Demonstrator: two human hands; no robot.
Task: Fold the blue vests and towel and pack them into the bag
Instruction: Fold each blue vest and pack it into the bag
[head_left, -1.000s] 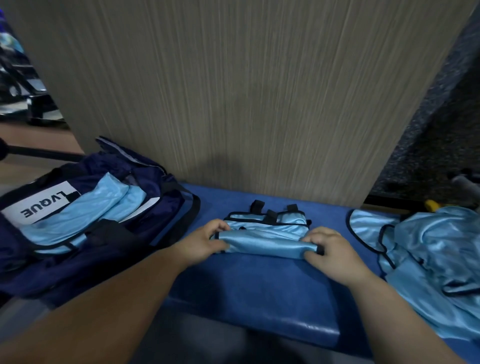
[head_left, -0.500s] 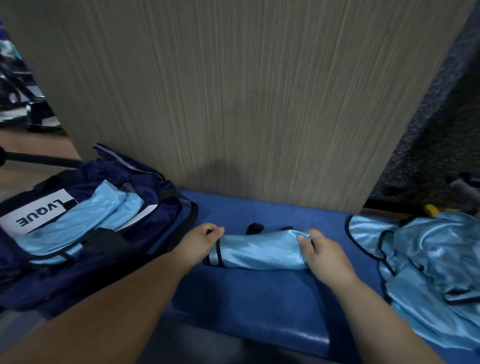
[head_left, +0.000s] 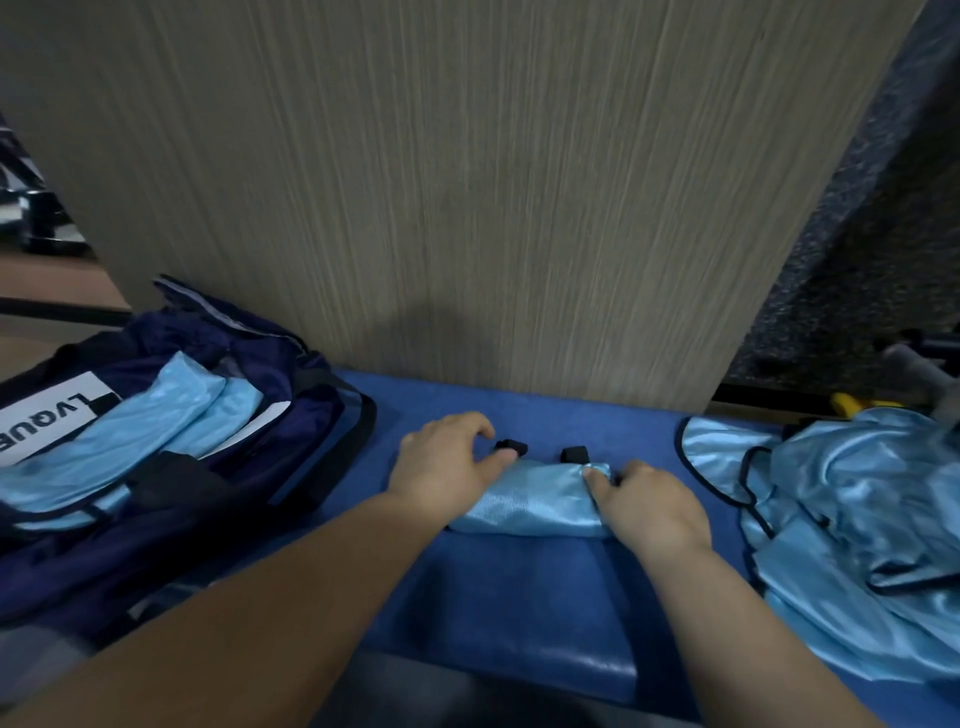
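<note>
satin-blue folded vest on the bench

the folded vest lies crosswise on the blue padding, two black strap tabs poking out at its far edge. the left hand rests on its left end, fingers arched; whether it grips cannot be told. the right hand curls round the right end. the open bag, blue cloth inside, sits to the left; loose vests are heaped to the right.

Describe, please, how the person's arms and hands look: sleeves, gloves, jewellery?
Both forearms are bare up to the frame edge; no sleeve shows. The left hand and right hand wear no gloves, and no ring, watch or bracelet is visible.
</note>
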